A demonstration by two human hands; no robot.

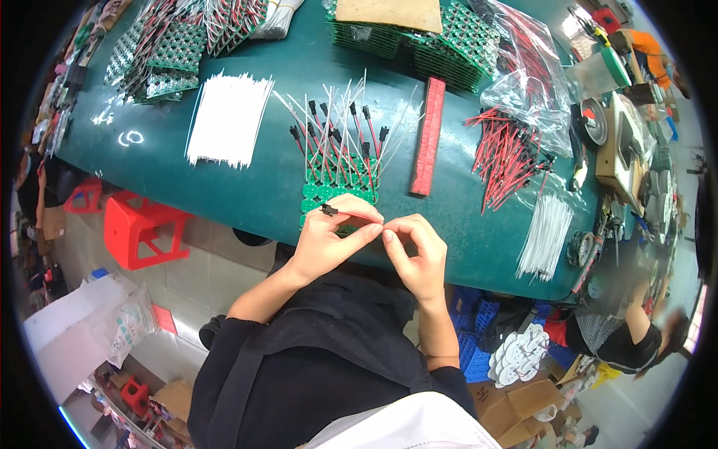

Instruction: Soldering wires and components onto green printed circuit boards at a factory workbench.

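Note:
Both of my hands meet over the table's near edge. My left hand (332, 241) pinches a red and black cable with a black connector (328, 210), which pokes out over the fingers. Close against its fingertips, my right hand (416, 253) is closed in a pinch at the wire's end; the exact bit between its fingers is too small to make out. Just beyond them lies a green circuit board panel (320, 191) of small round sections. Several connector cables (336, 136) and thin pale wires stand up from its far part.
White wires (229, 120) lie bundled at left. A red bar (428, 138) lies right of the panel, then red cables (502, 157) and a pale wire bundle (546, 236). Stacked boards (449, 56) line the far side. Red stools (142, 228) stand left; a person (621, 337) is at right.

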